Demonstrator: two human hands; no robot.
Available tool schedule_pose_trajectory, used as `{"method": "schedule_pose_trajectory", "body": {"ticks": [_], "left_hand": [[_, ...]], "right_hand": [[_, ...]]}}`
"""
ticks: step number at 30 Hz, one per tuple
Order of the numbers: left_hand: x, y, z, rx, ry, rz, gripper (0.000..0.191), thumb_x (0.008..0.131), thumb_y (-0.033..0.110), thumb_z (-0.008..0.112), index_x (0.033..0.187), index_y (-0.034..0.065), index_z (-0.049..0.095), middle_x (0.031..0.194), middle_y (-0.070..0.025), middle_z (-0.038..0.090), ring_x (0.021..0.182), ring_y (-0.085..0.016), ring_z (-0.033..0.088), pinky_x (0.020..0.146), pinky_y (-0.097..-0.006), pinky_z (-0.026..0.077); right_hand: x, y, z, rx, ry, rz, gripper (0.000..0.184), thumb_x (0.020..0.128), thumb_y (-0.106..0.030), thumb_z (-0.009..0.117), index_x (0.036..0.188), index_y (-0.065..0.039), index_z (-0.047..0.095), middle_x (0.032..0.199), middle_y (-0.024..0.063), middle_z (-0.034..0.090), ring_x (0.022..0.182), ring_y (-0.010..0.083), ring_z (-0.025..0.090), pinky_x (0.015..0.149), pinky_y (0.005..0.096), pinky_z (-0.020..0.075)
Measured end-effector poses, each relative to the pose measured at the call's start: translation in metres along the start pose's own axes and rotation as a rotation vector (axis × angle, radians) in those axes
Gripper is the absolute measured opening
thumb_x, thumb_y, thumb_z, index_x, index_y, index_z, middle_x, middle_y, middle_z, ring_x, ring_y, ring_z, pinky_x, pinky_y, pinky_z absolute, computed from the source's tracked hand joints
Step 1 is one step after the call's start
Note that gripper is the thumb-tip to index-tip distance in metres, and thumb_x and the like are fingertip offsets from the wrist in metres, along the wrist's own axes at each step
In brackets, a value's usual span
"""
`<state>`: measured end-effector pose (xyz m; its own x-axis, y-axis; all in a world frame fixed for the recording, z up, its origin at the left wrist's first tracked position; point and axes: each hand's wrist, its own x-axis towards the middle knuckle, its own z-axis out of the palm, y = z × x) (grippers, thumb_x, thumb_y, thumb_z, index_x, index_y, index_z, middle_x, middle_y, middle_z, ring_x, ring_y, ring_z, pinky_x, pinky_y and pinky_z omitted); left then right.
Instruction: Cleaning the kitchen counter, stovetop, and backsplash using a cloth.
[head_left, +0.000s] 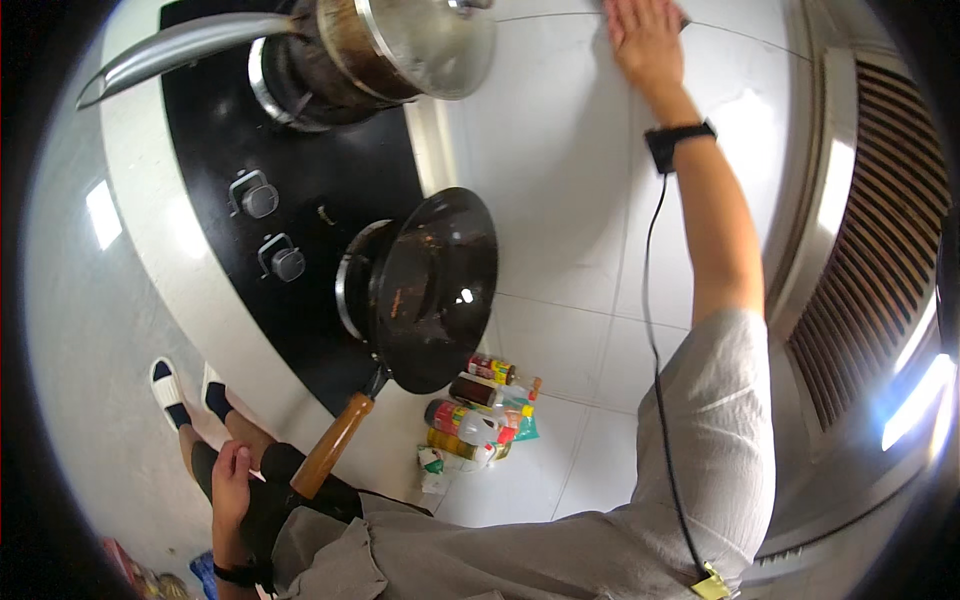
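At the top edge, my right hand (646, 45) presses flat against the white tiled wall (555, 225), arm stretched out. A dark item (683, 22), apparently a cloth, shows under its fingers; most of it is hidden. My left hand (230, 480) hangs low by my dark shorts, its fingers loosely curled and nothing visible in them. Close to it is the wooden handle (332, 446) of a dark wok (439, 292), which sits on a burner of the black gas hob (315, 225). On the other burner stands a browned pot (341, 45) with a glass lid (442, 52) and a long metal handle (187, 49).
Several bottles (480, 416) stand by the wall beyond the wok. A range hood with a slatted filter (874, 240) lies to the right. Two hob knobs (286, 264) face the pale counter edge (202, 270). A black cable (651, 300) runs from my right wrist along my arm.
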<state>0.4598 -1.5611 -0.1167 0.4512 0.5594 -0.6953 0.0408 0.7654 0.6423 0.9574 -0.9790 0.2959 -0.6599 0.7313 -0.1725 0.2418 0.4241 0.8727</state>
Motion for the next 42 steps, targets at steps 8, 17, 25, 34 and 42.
{"method": "schedule_pose_trajectory", "body": {"ticks": [8, 17, 25, 34, 42], "left_hand": [[-0.004, 0.001, -0.006, -0.126, 0.03, -0.066, 0.023, 0.109, 0.02, 0.052, 0.118, 0.0011, 0.061, 0.085, -0.0021, 0.06, 0.078, -0.011, 0.059, 0.072, -0.0262, 0.049], [-0.019, 0.009, -0.017, -0.098, 0.048, -0.065, 0.025, 0.11, 0.021, 0.05, 0.121, 0.0011, 0.061, 0.084, -0.0016, 0.061, 0.077, -0.01, 0.057, 0.073, -0.0257, 0.048], [-0.018, 0.01, -0.007, -0.057, 0.044, -0.071, 0.025, 0.111, 0.022, 0.05, 0.121, 0.0024, 0.062, 0.085, 0.0003, 0.06, 0.079, -0.01, 0.057, 0.075, -0.0261, 0.048], [-0.016, 0.025, 0.002, -0.022, 0.032, -0.091, 0.025, 0.11, 0.021, 0.051, 0.12, 0.0012, 0.062, 0.085, -0.0014, 0.061, 0.081, -0.01, 0.059, 0.076, -0.0258, 0.049], [-0.028, 0.026, -0.009, 0.026, 0.024, -0.101, 0.027, 0.11, 0.024, 0.051, 0.122, 0.0023, 0.062, 0.085, -0.0018, 0.061, 0.079, -0.011, 0.058, 0.073, -0.0271, 0.049]], "right_hand": [[-0.14, -0.16, 0.017, 0.53, -0.364, -0.303, 0.068, 0.09, -0.017, 0.058, 0.155, -0.008, 0.043, 0.162, 0.0154, 0.039, 0.152, 0.0339, 0.033, 0.127, 0.0471, 0.0256], [-0.088, -0.17, 0.052, 0.351, -0.245, -0.552, 0.048, 0.109, -0.033, 0.038, 0.155, -0.02, 0.046, 0.166, -0.0003, 0.038, 0.153, 0.0245, 0.032, 0.129, 0.0431, 0.0189], [-0.034, -0.224, 0.073, 0.144, -0.591, -0.341, 0.055, 0.107, -0.034, 0.035, 0.158, -0.014, 0.041, 0.165, 0.0048, 0.038, 0.154, 0.0232, 0.03, 0.131, 0.0418, 0.0116], [-0.18, -0.252, 0.046, 0.466, -0.511, -0.553, 0.069, 0.099, -0.034, 0.04, 0.159, -0.002, 0.035, 0.169, 0.0128, 0.028, 0.159, 0.0249, 0.018, 0.131, 0.0414, 0.0088], [-0.302, -0.281, 0.0, 0.217, -0.777, -0.731, 0.067, 0.1, -0.041, 0.039, 0.16, -0.009, 0.036, 0.17, 0.0088, 0.028, 0.159, 0.0248, 0.018, 0.131, 0.0415, 0.0029]]}}
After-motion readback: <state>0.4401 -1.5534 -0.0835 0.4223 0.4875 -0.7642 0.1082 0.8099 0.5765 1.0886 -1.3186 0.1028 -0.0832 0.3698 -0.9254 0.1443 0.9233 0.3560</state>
